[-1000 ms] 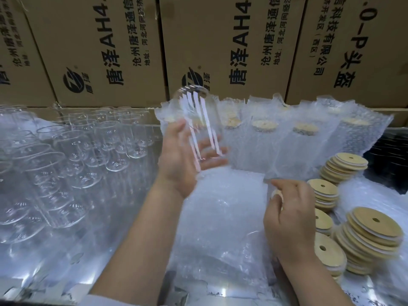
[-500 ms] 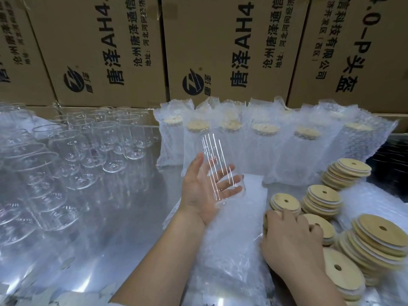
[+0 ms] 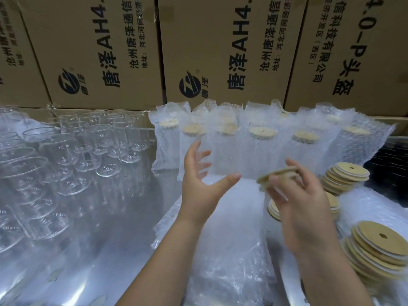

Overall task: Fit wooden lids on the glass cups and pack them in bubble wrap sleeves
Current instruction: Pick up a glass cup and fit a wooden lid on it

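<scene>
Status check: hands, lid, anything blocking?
Left hand open, fingers spread. Right hand pinches one wooden lid, blurred. No cup plainly under it; nothing blocking seen.

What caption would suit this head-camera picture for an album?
Right hand holds a lid beside the open left hand, sleeved cups behind.

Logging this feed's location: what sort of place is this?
Likely a warehouse packing bench: printed cartons stacked behind, rows of bare glass cups, and stacks of wooden lids.
</scene>
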